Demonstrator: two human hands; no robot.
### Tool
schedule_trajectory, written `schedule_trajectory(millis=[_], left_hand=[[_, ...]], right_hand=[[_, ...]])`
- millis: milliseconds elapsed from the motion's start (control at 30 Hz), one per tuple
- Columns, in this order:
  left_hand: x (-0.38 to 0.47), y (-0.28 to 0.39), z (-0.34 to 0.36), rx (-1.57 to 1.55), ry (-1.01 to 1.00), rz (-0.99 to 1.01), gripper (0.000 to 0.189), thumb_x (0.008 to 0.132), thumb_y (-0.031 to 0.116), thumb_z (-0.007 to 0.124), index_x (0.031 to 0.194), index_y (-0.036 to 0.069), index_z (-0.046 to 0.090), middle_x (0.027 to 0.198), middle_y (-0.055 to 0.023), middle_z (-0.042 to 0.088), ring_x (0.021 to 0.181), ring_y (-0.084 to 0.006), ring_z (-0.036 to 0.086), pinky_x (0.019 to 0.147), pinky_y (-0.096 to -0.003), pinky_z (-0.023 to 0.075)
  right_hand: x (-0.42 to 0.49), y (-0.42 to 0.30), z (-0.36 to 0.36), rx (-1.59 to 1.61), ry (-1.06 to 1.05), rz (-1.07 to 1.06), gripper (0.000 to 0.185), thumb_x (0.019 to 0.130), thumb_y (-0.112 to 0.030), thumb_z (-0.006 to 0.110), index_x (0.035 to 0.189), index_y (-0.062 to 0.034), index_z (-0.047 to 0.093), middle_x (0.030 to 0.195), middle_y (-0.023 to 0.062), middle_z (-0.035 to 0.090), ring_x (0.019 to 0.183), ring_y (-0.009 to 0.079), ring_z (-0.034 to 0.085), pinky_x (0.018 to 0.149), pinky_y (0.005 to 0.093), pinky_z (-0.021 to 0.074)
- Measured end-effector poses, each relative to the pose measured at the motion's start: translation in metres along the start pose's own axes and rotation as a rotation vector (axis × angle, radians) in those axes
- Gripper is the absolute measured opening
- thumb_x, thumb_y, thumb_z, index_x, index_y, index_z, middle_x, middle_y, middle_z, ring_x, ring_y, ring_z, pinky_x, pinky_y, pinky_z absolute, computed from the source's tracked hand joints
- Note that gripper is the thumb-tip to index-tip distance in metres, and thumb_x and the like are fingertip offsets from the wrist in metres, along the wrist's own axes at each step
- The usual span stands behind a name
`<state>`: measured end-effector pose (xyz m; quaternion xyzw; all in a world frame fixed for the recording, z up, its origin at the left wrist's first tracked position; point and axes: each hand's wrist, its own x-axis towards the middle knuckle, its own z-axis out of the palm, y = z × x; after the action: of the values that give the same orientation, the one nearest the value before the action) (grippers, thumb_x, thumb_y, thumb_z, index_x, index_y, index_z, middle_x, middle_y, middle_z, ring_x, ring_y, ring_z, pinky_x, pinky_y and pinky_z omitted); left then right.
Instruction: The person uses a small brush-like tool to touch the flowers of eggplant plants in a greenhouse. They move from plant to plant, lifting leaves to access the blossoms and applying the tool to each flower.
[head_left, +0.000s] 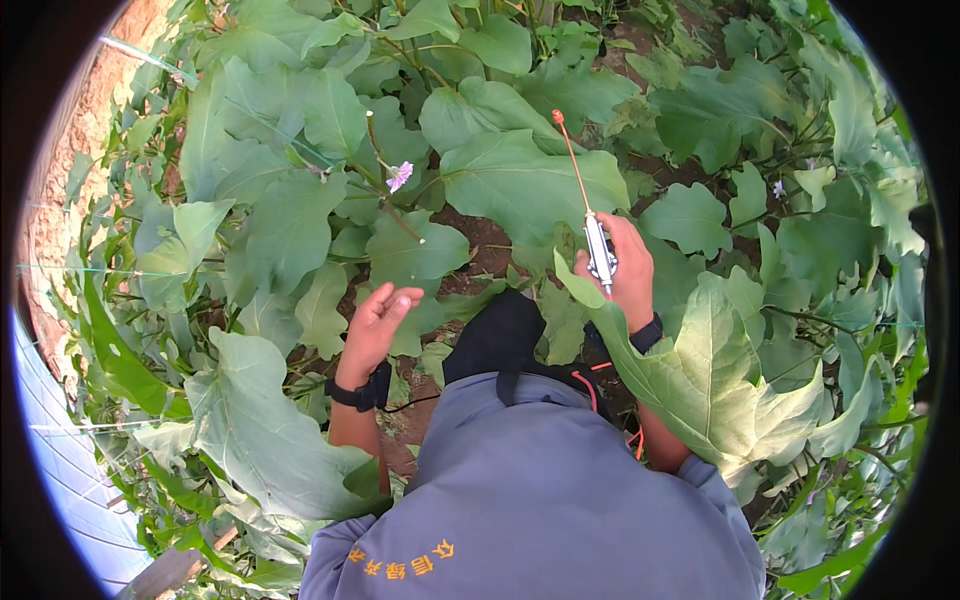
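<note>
My right hand (628, 262) grips the silver metal handle of a spray wand (598, 247). Its thin copper-coloured tube points away from me and ends in a small orange nozzle above a broad eggplant leaf (517, 180). My left hand (380, 322) is raised among the leaves with nothing visible in it, its fingers slightly bent and the thumb apart. Just beyond it, a purple eggplant flower (400, 176) hangs near a stem with a pale cut end (370, 124). Large leaves partly cover both of my forearms.
Dense eggplant plants surround me, with brown soil (480, 244) showing between them. Green strings (277, 127) cross the foliage at left. An earthen wall (64, 225) and plastic sheeting (75, 472) line the left side. Orange-red tubing (585, 386) runs by my waist.
</note>
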<state>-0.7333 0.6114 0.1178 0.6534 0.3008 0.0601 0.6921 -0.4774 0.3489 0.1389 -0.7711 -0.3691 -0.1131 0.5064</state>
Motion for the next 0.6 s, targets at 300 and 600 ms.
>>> schedule_trajectory(millis=[300, 600], left_hand=[[0.053, -0.003, 0.054, -0.057, -0.173, 0.045, 0.036, 0.104, 0.011, 0.062, 0.138, 0.002, 0.056, 0.138, -0.0145, 0.065, 0.128, -0.0226, 0.060, 0.111, -0.0380, 0.0439], [0.141, 0.061, 0.100, -0.315, -0.225, 0.200, 0.054, 0.105, 0.019, 0.062, 0.155, 0.013, 0.043, 0.151, -0.0202, 0.053, 0.142, -0.0317, 0.050, 0.119, -0.0465, 0.0356]], right_hand=[[0.075, 0.068, -0.001, 0.222, -0.240, 0.390, 0.042, 0.081, 0.001, 0.070, 0.122, -0.0024, 0.062, 0.108, 0.0088, 0.066, 0.092, 0.0183, 0.064, 0.083, 0.0304, 0.0521], [0.215, 0.157, 0.016, 0.418, -0.580, 0.194, 0.042, 0.078, 0.004, 0.066, 0.119, -0.0017, 0.065, 0.114, 0.0135, 0.068, 0.104, 0.0271, 0.068, 0.094, 0.0351, 0.0527]])
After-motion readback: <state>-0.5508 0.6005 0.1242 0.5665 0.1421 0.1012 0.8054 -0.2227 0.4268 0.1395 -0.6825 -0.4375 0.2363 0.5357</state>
